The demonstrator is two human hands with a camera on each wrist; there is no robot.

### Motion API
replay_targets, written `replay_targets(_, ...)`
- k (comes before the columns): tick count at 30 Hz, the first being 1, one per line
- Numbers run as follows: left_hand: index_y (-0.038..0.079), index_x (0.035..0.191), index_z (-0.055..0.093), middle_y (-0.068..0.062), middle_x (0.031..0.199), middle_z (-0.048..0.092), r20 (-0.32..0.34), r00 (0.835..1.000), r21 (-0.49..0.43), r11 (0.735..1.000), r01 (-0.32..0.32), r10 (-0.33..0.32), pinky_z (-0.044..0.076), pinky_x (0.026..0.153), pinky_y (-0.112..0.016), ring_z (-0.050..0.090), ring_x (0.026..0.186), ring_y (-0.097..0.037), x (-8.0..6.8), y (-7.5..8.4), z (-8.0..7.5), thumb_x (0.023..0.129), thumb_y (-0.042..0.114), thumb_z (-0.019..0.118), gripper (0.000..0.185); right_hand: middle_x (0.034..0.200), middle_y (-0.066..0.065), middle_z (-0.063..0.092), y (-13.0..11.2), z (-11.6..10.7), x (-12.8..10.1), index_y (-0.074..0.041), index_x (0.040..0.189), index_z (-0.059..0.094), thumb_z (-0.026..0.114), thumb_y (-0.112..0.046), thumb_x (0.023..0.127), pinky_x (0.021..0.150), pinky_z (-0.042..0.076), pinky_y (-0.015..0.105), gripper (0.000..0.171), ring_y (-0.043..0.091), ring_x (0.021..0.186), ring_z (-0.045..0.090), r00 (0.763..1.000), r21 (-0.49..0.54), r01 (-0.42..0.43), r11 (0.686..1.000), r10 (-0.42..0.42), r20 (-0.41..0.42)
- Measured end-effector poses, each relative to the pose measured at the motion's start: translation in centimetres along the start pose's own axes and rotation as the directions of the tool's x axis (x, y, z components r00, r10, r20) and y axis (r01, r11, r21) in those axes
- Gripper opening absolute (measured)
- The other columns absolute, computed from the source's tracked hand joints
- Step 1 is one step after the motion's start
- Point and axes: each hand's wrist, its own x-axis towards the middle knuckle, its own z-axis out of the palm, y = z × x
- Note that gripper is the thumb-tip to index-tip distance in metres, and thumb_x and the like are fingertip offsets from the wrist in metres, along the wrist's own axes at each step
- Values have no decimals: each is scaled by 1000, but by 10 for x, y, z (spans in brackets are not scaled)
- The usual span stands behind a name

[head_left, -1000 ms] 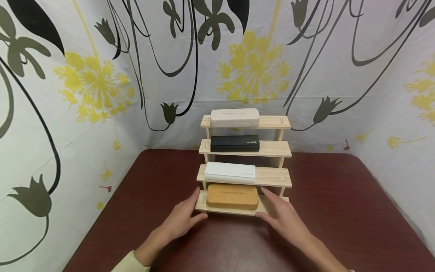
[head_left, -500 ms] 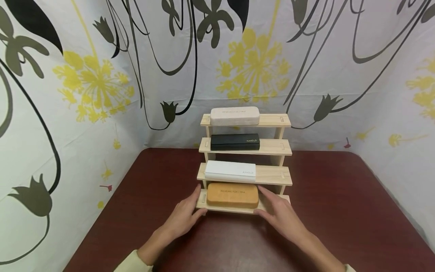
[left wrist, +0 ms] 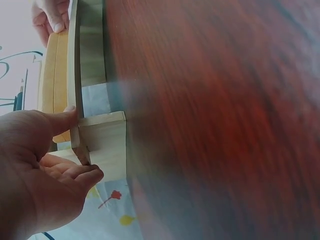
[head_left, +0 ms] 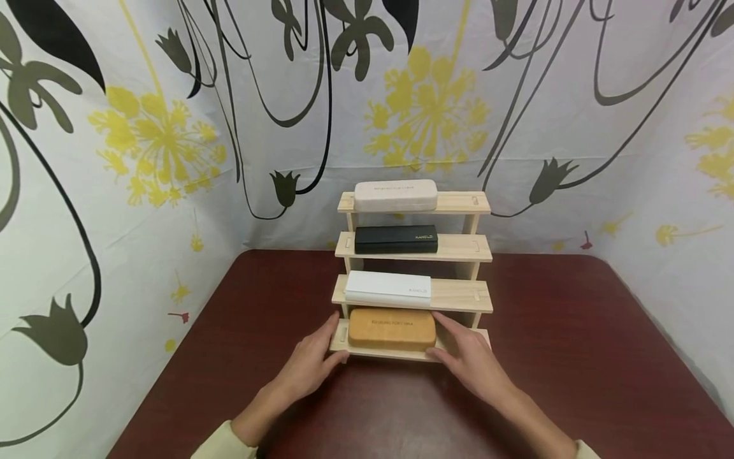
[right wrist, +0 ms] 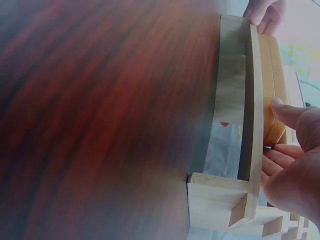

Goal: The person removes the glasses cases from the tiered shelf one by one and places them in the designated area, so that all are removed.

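A stepped wooden display rack stands on the table, with one glasses case on each shelf. On the lowest shelf lies a tan glasses case. My left hand grips the left end of that shelf; in the left wrist view its thumb lies at the front edge and its fingers curl at the end. My right hand holds the tan case's right end, thumb at the front corner, fingers at the end and back corner. Above are a white case, a black case and a cream case.
Dark red-brown table surface extends around the rack. A white cloth with floral print hangs behind and at both sides. On each shelf, bare wood shows to the right of its case.
My right hand has shifted slightly left, its thumb and fingers closing in on the tan glasses case's right end. The left hand has barely moved; the rack and cases look the same.
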Motion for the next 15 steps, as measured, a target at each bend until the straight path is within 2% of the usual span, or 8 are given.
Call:
replay_targets(10, -5, 161, 38, -24, 164, 42, 1, 1000, -8, 1000, 23, -23, 41, 117, -56, 44, 149, -38, 1, -5, 0, 99, 20, 78, 78, 138, 21, 68, 0, 0, 6, 2, 147, 60, 92, -13, 85, 103, 53, 54, 70, 37, 129, 64, 996, 39, -72, 997, 70, 47)
replay_targets(15, -3, 160, 41, -22, 162, 46, -3, 999, -38, 998, 43, -43, 41, 117, -55, 46, 148, -37, 3, -6, 0, 97, 20, 80, 78, 139, 22, 67, 0, 1, 8, 4, 146, 60, 92, -12, 84, 105, 52, 54, 72, 39, 130, 63, 996, 46, -78, 996, 75, 54)
